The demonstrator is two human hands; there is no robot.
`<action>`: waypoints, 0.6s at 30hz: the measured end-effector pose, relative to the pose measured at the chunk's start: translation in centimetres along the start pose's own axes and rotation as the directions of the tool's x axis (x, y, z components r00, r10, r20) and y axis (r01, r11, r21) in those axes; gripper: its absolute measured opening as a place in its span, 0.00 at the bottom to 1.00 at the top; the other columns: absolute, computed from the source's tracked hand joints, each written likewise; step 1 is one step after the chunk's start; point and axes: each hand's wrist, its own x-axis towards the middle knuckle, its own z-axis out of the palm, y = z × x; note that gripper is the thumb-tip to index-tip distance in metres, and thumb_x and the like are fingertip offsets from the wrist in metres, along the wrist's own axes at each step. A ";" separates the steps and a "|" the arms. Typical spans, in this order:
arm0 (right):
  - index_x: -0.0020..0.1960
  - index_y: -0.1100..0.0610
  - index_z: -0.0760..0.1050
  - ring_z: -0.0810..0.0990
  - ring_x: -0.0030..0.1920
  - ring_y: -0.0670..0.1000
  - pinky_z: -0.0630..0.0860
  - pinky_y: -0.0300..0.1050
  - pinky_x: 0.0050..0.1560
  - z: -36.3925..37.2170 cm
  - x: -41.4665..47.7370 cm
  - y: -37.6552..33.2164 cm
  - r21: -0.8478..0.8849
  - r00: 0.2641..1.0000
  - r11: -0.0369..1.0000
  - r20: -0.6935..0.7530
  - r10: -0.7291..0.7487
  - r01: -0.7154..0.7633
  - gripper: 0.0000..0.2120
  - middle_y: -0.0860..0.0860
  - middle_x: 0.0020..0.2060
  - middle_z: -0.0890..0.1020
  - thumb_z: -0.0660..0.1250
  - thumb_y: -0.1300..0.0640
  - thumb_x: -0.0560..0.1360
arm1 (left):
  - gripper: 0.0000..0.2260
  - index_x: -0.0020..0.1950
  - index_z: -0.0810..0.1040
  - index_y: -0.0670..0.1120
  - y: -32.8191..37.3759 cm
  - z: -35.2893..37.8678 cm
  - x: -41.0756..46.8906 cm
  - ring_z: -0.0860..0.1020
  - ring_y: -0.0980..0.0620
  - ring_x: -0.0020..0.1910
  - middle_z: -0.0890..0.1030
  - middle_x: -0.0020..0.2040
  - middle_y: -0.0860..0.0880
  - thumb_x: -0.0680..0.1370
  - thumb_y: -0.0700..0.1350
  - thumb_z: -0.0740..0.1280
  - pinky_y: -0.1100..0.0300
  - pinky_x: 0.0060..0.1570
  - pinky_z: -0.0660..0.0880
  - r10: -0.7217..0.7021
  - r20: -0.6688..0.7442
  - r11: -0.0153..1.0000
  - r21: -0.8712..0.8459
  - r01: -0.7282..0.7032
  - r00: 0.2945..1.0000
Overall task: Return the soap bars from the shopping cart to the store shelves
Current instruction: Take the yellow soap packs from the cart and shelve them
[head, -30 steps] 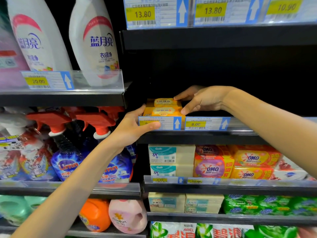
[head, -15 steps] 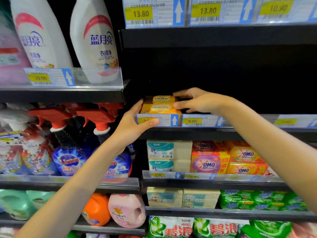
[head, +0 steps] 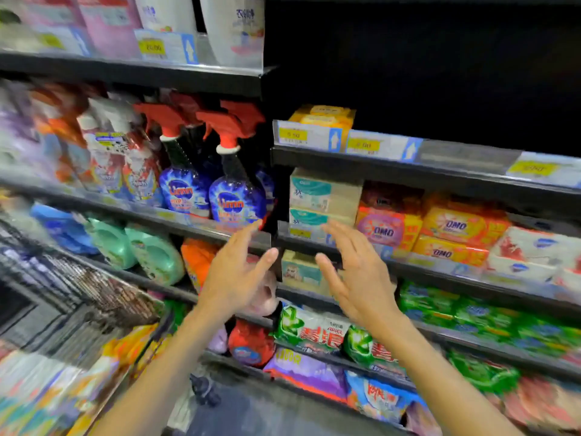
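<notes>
Two yellow soap bars (head: 323, 116) lie stacked at the left end of a dark shelf (head: 440, 171), behind its price tags. My left hand (head: 234, 272) and my right hand (head: 355, 272) hover well below that stack, in front of the lower shelves, palms facing each other, fingers spread, holding nothing. The shopping cart (head: 94, 297) stands at the lower left, its wire rim blurred, with colourful packages (head: 72, 391) inside.
Red-capped spray bottles (head: 232, 184) stand left of the soap shelf. Below it are teal and beige soap boxes (head: 320, 196), orange OMO packs (head: 452, 231) and green detergent bags (head: 314, 328). White detergent bottles (head: 232, 26) fill the top left shelf.
Both hands have let go of the yellow soap stack and dropped away from it, open. The view has swung down and left, bringing the cart into sight.
</notes>
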 end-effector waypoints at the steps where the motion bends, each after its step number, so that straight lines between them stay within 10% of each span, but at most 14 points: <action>1: 0.69 0.57 0.69 0.72 0.65 0.54 0.66 0.45 0.65 0.6 -2.1 0.3 0.014 0.990 0.997 0.122 0.070 -0.072 0.28 0.53 0.65 0.74 0.54 0.42 0.76 | 0.33 0.72 0.67 0.46 -0.8 0.7 -2.3 0.69 0.49 0.68 0.71 0.69 0.47 0.72 0.62 0.59 0.66 0.64 0.60 -0.051 0.019 0.998 0.027 0.050 0.999; 8: 0.73 0.53 0.61 0.71 0.66 0.56 0.69 0.49 0.60 3.7 -16.9 1.2 -0.026 0.771 0.983 0.618 0.158 -0.181 0.31 0.53 0.68 0.70 0.50 0.37 0.75 | 0.23 0.70 0.68 0.49 -5.9 5.3 -20.9 0.75 0.45 0.61 0.76 0.65 0.48 0.77 0.55 0.64 0.54 0.58 0.69 -0.469 0.015 0.868 0.196 0.457 0.883; 18: 0.73 0.53 0.60 0.70 0.67 0.54 0.68 0.49 0.64 6.7 -30.1 -5.3 0.148 0.435 0.988 0.893 -0.116 -0.041 0.25 0.53 0.69 0.70 0.57 0.45 0.80 | 0.23 0.65 0.73 0.45 -4.2 6.1 -46.1 0.77 0.47 0.58 0.78 0.62 0.47 0.76 0.58 0.63 0.56 0.58 0.73 -0.883 -0.114 0.467 -0.139 0.873 0.455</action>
